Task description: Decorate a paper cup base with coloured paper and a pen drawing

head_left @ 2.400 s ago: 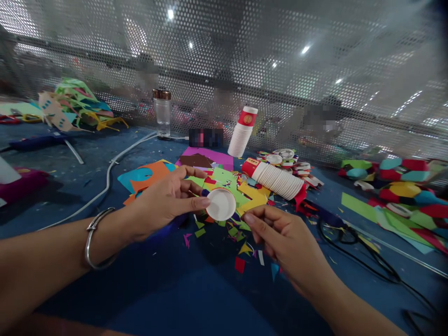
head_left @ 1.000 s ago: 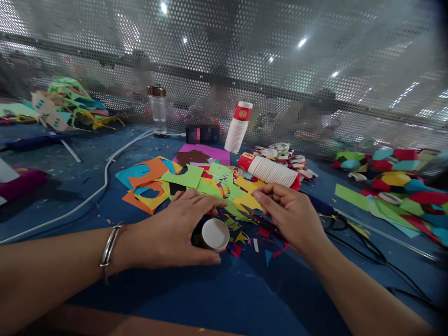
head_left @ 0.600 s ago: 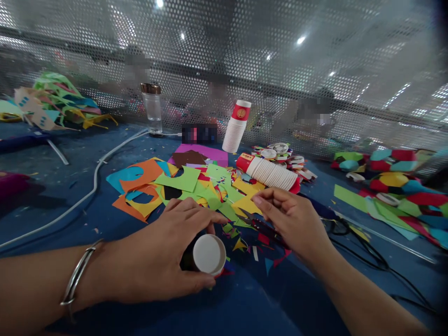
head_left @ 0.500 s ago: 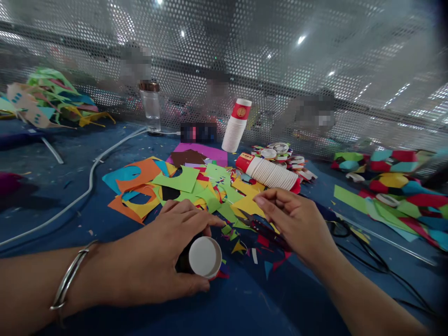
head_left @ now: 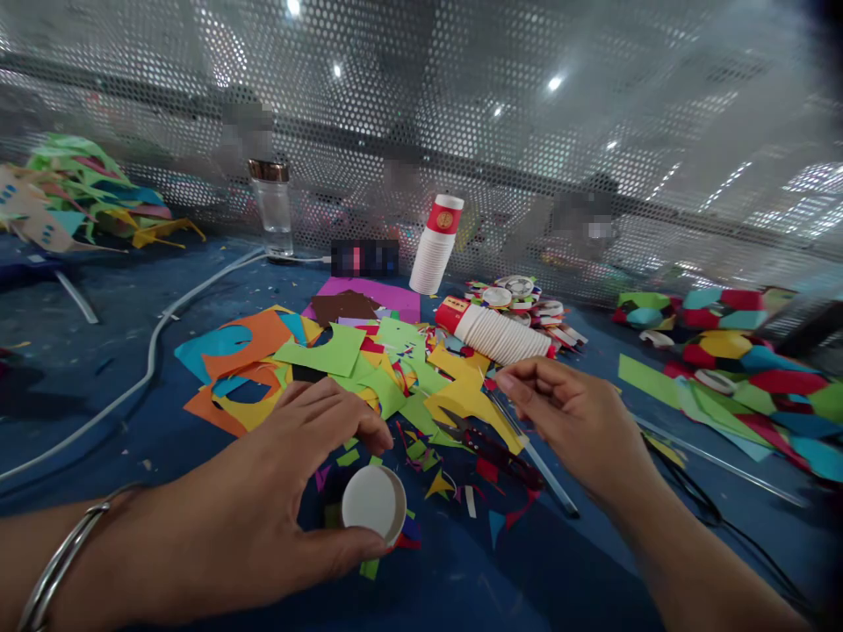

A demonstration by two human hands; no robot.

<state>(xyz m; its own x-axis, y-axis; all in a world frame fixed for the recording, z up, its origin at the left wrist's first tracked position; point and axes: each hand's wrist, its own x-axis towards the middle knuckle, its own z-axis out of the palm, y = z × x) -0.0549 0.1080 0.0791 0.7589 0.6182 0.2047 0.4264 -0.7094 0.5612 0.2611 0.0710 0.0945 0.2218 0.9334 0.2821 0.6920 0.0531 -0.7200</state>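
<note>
My left hand (head_left: 263,491) curves around a short round white paper cup piece (head_left: 372,502), its fingers apart and raised off the far side. The thumb tip lies at the near rim; whether it presses on it I cannot tell. My right hand (head_left: 572,417) has thumb and forefinger pinched together; what is between them is too small to make out. Just left of it lie dark-handled scissors (head_left: 491,443) and a slim pen-like rod (head_left: 543,474) with a dark end. Small paper scraps (head_left: 441,483) surround the cup piece.
Beyond the hands is a heap of cut coloured paper (head_left: 329,349). One cup stack (head_left: 435,250) stands upright, another stack (head_left: 497,329) lies down. A glass bottle (head_left: 273,215), a white cable (head_left: 154,351), a clear rod (head_left: 724,461) and colourful paper pieces (head_left: 744,369) sit around.
My left hand's fingers have opened and lifted away from the cup piece. My right hand has shifted slightly right and down, uncovering the pen-like rod. The view has shifted slightly.
</note>
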